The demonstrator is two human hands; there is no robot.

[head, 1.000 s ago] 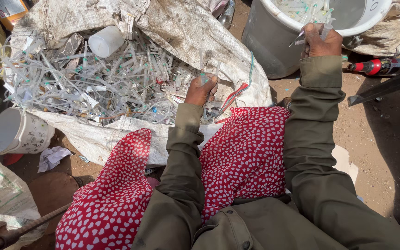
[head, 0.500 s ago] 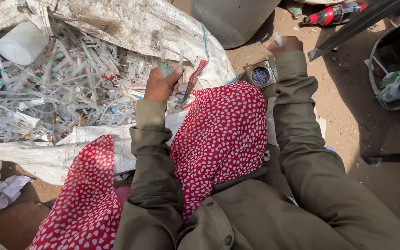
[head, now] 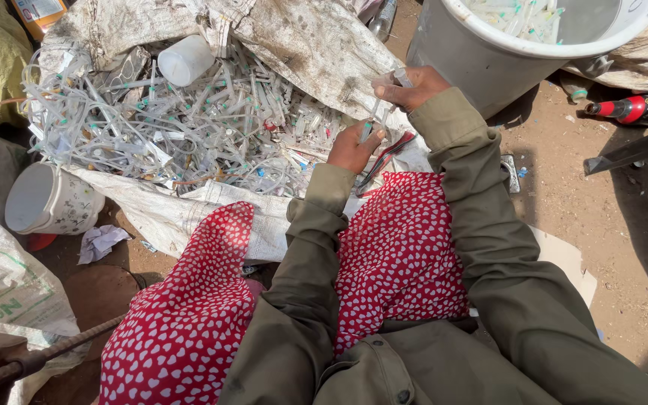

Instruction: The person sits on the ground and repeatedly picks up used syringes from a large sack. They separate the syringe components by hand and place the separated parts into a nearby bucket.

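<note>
Mid-sort: both hands on one clear plastic syringe [head: 379, 112], held just above the near edge of the tangled heap of clear syringes and tubing [head: 189, 124] on the dirty white woven sack [head: 316, 45]. My left hand [head: 352, 148] is closed around its lower end, my right hand [head: 406, 86] pinches the top. Looks like I'm pulling it apart; that needs a firm opposing tug. Both forearms reach forward over my lap, right one higher, beside the grey plastic bucket [head: 474, 64].

A heap of syringes [head: 189, 124] lies on a spread sack [head: 316, 45], a tub [head: 489, 64] to its right, a small bucket [head: 50, 199] at its left.
</note>
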